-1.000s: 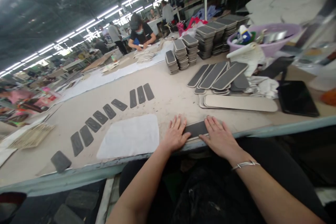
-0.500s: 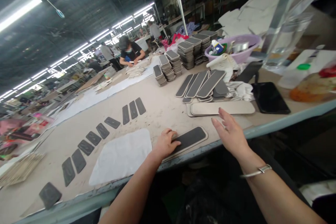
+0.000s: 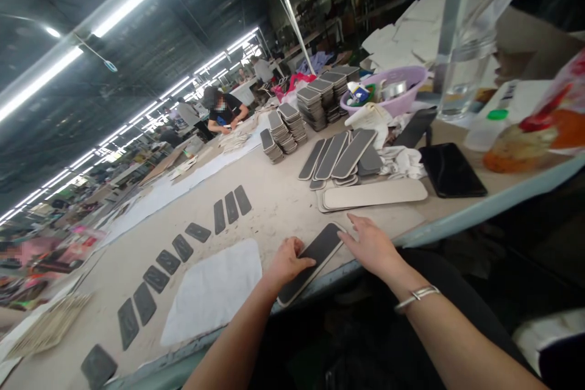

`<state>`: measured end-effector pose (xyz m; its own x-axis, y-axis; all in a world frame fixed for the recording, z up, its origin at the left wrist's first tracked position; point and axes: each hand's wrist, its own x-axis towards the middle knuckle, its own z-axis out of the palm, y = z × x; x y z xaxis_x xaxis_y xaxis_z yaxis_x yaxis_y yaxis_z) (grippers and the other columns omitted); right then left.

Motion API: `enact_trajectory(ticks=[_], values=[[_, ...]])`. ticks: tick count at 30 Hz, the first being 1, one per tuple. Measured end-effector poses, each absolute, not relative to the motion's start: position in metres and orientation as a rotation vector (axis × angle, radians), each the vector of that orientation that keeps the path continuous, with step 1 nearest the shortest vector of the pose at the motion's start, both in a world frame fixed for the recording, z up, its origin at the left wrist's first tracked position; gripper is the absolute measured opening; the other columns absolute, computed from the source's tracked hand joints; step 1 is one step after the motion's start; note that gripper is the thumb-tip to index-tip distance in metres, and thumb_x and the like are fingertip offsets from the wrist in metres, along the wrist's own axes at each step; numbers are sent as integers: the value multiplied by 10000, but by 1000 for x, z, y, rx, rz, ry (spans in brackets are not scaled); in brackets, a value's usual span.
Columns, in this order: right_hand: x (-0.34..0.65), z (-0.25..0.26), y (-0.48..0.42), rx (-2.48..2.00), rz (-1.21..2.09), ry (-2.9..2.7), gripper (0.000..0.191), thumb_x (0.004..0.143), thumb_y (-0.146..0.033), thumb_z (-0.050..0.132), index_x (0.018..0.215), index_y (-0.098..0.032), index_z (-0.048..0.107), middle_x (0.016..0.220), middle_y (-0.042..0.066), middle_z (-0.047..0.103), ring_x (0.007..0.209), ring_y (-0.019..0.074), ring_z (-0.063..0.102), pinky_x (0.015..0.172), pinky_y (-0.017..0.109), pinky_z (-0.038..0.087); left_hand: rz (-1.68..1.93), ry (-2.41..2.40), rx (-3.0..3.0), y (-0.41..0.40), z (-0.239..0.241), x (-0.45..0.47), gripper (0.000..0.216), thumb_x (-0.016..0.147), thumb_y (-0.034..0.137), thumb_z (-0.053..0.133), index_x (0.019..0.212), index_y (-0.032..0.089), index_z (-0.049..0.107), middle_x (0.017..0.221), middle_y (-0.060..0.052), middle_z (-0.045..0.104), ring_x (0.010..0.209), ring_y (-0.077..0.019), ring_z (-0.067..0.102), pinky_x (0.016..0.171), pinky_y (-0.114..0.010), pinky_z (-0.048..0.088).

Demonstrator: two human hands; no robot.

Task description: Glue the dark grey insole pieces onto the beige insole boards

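A long dark grey panel with rounded corners and a pale rim (image 3: 315, 265) lies slanted at the table's front edge. My left hand (image 3: 289, 262) grips its left side, thumb on top and fingers curled at the edge. At the panel's upper right end is my right hand (image 3: 372, 247), fingers apart, the thumb at the rim; whether it presses on it I cannot tell. Just beyond, pale rounded strips (image 3: 375, 194) lie stacked, with a fanned pile of dark panels (image 3: 331, 155) behind them. Left of my left hand lies a white sheet (image 3: 214, 292).
Several small dark pieces (image 3: 158, 278) form a row on the table (image 3: 269, 213). Stacked panels (image 3: 313, 103), a purple basket (image 3: 411, 82), a black phone (image 3: 452, 170), a water jar (image 3: 461, 82) and a green-capped container (image 3: 487, 131) stand rightward. A co-worker (image 3: 226, 109) sits farther back.
The dark panel has turned to a steeper slant, its near end toward me. My right hand has moved left and down to its far end. The camera view has shifted slightly.
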<state>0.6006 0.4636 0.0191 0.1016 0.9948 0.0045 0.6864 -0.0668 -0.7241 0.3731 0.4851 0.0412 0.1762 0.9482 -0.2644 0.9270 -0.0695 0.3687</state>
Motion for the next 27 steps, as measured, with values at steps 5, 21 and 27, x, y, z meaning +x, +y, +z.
enact_trajectory(ticks=[5, 21, 27], values=[[590, 14, 464, -1832, 713, -1633, 583, 787, -383, 505, 1278, -73, 457, 1187, 197, 517, 1092, 318, 489, 949, 425, 371, -17, 1815, 2069, 474, 42, 385, 462, 567, 400, 739, 926, 181, 546, 890, -36, 585, 823, -200, 557, 684, -270, 405], [558, 24, 447, -1063, 1386, -1024, 550, 737, -464, 596, 1175, -158, 466, 912, 73, 671, 784, 192, 635, 646, 298, 523, 768, 1193, 813, 393, 43, 402, 504, 636, 487, 709, 972, 118, 638, 786, -85, 682, 618, -178, 623, 595, -284, 498], [554, 16, 444, -1138, 1288, -1004, 384, 723, -490, 598, 932, -167, 580, 698, 17, 634, 659, 173, 594, 562, 278, 480, 912, 1189, 690, 378, 31, 426, 483, 673, 490, 683, 959, 103, 644, 725, -81, 679, 572, -173, 620, 567, -277, 502]])
